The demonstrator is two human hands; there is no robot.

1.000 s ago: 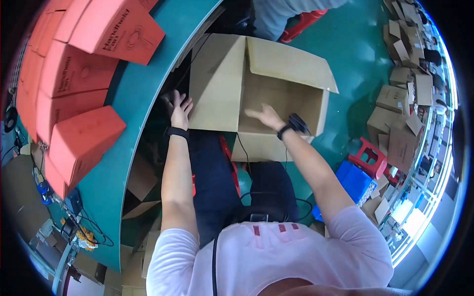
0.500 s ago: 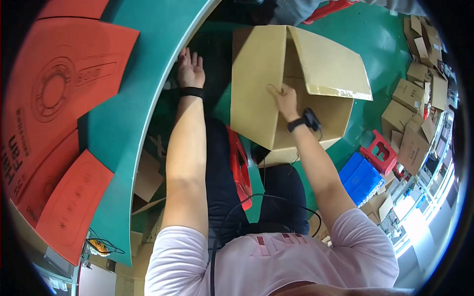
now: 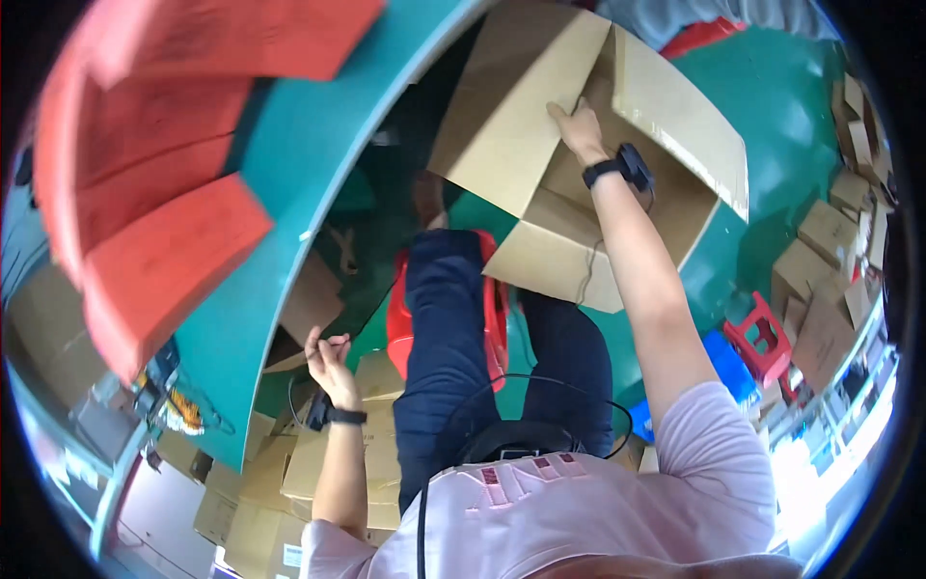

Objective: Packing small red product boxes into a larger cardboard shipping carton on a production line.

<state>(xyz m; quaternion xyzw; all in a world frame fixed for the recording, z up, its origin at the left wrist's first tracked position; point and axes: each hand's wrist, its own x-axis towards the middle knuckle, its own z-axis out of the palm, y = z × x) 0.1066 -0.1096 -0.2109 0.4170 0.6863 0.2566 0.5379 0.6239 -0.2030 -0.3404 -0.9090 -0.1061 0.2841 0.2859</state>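
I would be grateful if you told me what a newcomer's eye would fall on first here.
Probably the large open cardboard box at the upper centre, with the right hand gripping the left edge of its opening. Next, the bright red cartons massed on the green tabletop at the left. The left hand is apart from the box, below the tabletop's edge.

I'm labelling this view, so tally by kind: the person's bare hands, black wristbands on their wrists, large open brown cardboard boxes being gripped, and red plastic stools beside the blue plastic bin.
Bare left hand and bare right hand: 2
Black wristbands: 2
Large open brown cardboard box: 1
Red plastic stool beside the blue plastic bin: 1
Total: 6
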